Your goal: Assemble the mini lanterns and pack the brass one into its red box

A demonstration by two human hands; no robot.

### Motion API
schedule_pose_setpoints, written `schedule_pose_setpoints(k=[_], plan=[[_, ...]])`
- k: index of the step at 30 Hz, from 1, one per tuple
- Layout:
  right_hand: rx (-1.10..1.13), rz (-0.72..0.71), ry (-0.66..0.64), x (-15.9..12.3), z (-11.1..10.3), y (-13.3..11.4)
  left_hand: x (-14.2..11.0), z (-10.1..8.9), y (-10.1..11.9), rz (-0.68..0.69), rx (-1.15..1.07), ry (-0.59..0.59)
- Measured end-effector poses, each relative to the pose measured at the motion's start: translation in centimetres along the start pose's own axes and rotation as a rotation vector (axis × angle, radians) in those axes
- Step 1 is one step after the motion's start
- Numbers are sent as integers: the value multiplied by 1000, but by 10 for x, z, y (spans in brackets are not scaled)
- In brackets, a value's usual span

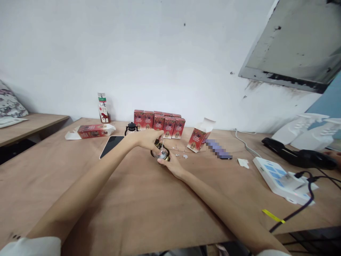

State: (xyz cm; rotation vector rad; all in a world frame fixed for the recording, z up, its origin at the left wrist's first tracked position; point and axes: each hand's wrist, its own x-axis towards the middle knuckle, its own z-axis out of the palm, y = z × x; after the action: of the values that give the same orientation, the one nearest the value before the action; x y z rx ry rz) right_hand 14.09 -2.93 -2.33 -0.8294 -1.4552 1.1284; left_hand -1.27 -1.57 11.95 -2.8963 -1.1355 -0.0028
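My right hand [172,165] is wrapped around a small round bronze-and-clear object [163,155], which looks like part of a little lantern and is tilted above the table. My left hand [149,138] reaches over its upper side with bent fingers closed at the rim. A thin pale strip shows by those fingertips; what they pinch is too small to make out. Behind my left wrist stands a small black-topped lantern [131,127], partly hidden. Tiny white scraps [184,156] lie just beyond my right hand.
Several red boxes [158,122] stand by the wall. One opened red box [196,139] stands right, another [93,131] lies left. Around them are a black tablet [112,145], a bottle [103,110], a purple phone [217,148], a power strip [277,181] and white spray bottles [301,128].
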Motion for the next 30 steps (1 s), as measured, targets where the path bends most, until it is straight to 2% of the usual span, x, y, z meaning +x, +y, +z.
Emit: schedule_pose_setpoints(k=[10, 18, 23, 30], plan=[[-2, 2, 10, -1, 1, -1, 0, 0, -2, -26, -6, -8], [18, -9, 38, 1, 2, 2, 3, 3, -3, -52, 6, 40], [53, -3, 88, 1, 3, 3, 6, 7, 0, -84, 25, 163], [229, 91, 99, 2, 3, 3, 17, 24, -3, -149, -42, 417]])
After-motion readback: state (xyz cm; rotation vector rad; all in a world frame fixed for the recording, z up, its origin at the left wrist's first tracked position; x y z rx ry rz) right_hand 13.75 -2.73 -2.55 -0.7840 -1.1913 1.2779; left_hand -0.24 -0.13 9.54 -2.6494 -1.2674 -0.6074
